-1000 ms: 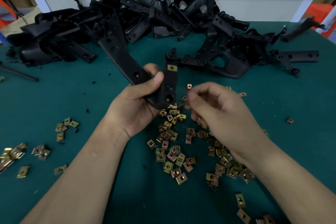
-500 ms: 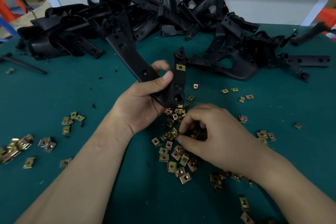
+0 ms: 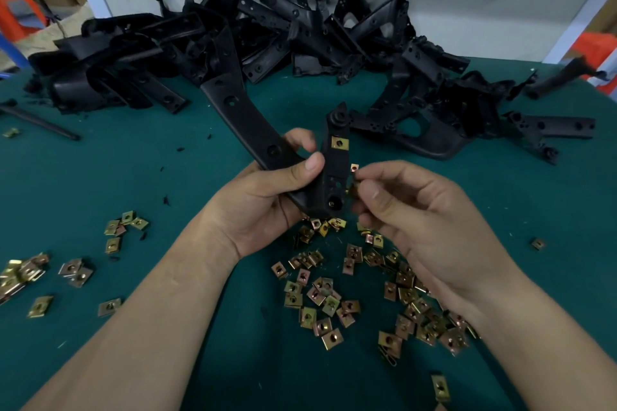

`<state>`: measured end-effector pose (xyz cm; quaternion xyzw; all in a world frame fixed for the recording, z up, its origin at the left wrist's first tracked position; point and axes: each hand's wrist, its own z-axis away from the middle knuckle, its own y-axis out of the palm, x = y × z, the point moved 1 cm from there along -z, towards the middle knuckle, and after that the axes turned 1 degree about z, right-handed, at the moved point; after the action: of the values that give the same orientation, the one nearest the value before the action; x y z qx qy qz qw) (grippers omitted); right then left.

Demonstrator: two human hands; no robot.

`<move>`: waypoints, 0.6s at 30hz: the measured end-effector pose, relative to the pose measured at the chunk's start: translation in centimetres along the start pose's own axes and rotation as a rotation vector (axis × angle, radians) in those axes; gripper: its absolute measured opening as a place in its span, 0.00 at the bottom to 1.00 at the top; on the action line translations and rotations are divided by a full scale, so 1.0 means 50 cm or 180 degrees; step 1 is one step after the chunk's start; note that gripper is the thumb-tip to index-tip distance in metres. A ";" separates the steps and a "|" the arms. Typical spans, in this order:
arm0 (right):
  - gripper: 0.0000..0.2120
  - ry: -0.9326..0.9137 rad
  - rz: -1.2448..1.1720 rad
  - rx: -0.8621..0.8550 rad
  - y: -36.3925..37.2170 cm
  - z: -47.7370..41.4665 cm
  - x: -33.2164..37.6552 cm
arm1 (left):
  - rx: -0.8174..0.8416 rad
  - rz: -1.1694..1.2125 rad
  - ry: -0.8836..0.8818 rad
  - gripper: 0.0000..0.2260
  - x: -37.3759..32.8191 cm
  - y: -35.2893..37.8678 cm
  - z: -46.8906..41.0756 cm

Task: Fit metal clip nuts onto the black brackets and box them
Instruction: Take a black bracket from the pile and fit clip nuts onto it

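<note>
gripping black bracket (image 3: 253, 130), left hand (image 3: 263, 207); right hand (image 3: 417, 220) pinches clip nut (image 3: 352, 191) beside it.

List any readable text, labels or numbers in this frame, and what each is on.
None readable.
The held bracket, bracket pile, clip nuts and table show no print, labels or numbers; any moulded marks are too small to tell.

Bracket (image 3: 247, 123) in left hand (image 3: 263, 210) (nuts (image 3: 320, 305) below)
</note>
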<state>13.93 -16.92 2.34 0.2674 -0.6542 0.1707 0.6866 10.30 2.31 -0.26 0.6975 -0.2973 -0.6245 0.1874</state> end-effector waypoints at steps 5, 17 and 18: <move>0.09 0.0088 -0.0288 0.0064 0.010 0.001 -0.001 | 0.0000 -0.0125 -0.0007 0.15 0.001 0.001 0.000; 0.11 0.0254 -0.0363 -0.0084 0.028 0.005 -0.007 | 0.0062 -0.0120 0.0011 0.15 0.001 0.003 0.002; 0.11 0.0279 -0.0384 -0.0074 0.028 0.005 -0.007 | 0.0071 -0.0124 0.0014 0.14 0.001 0.003 0.002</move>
<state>12.87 -15.90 2.20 0.2907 -0.6081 0.1330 0.7266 10.21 2.19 -0.23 0.7065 -0.2902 -0.6232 0.1681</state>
